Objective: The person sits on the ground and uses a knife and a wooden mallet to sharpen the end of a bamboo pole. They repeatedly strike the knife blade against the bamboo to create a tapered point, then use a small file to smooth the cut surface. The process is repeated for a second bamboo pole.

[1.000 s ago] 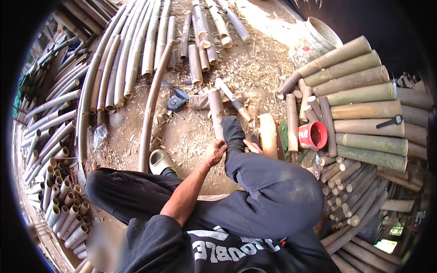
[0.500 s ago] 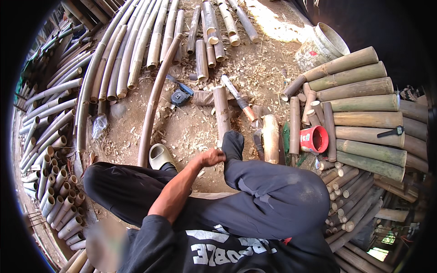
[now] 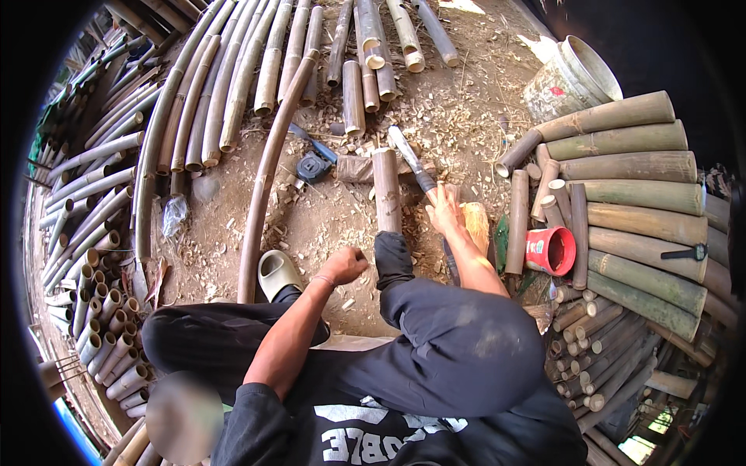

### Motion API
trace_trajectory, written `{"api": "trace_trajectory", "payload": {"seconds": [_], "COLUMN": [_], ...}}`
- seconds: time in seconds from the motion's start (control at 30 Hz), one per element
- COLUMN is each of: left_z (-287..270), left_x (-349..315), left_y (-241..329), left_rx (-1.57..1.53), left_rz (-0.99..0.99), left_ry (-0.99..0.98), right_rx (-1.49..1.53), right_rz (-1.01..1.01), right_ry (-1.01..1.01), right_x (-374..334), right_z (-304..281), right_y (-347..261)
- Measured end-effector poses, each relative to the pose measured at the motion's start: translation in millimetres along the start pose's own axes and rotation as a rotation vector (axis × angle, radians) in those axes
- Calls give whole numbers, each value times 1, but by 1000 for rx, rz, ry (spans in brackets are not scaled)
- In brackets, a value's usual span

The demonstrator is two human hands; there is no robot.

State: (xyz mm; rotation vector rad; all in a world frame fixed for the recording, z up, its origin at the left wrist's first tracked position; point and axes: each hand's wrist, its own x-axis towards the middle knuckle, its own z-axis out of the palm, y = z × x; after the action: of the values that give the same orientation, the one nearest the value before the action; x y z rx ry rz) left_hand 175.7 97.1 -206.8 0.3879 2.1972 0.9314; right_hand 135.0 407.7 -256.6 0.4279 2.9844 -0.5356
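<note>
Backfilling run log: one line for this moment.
left hand: curled, apparently empty | right hand: at knife handle, grip unclear | bamboo piece: ahead of foot

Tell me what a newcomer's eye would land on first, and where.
A bright red container right of the middle would probably catch the eye first. Beyond it, thick bamboo lengths fan out toward the right edge. Near the middle, the right hand is at the handle end of a pale-bladed tool.
</note>
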Motion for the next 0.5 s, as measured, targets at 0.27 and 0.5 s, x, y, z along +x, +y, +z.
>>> {"api": "trace_trajectory", "payload": {"seconds": [0.27,0.5], "left_z": [-24,-70], "left_x": [52,79], "left_y": [59,73], "left_rx": [-841,-1360], "left_rz": [-50,-81], "left_ry": [194,188], "right_rx": [548,487], "right_rz": [68,-238], "right_ry": [-69,87], "right_x": [-57,-92], "right_z": [-35,-58], "right_y": [-87,-57]}}
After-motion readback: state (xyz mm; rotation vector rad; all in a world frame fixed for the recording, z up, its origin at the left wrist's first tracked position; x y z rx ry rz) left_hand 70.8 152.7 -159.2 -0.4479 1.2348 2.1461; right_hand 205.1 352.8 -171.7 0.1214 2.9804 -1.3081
